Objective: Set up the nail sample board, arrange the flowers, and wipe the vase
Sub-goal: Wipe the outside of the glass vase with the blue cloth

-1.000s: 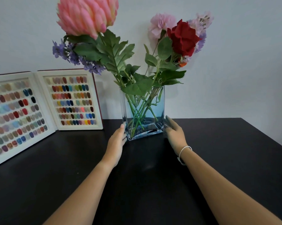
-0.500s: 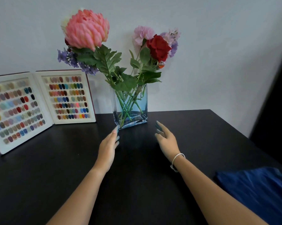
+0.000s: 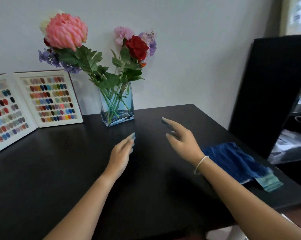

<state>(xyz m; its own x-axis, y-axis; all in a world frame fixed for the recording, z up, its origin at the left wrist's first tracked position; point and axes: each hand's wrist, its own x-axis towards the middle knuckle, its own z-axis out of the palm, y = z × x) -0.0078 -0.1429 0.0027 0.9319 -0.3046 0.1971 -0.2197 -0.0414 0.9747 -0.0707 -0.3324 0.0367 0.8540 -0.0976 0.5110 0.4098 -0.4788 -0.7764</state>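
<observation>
Both hands hover empty over the black table [image 3: 42, 170]: the left hand [image 3: 121, 153] flat with fingers together, the right hand [image 3: 181, 139] loosely open, fingers spread, a thin bracelet [image 3: 200, 164] at its wrist. Near the wall stands the blue glass vase [image 3: 117, 108], upright, apart from both hands, with flowers [image 3: 137, 47] in it and the open nail sample board [image 3: 51, 99] just to its left. A folded blue cloth [image 3: 233, 160] lies near the right forearm. The vase looks fragile, smooth and top-heavy; steadying its 2 flat sides low down seems safest while wiping.
</observation>
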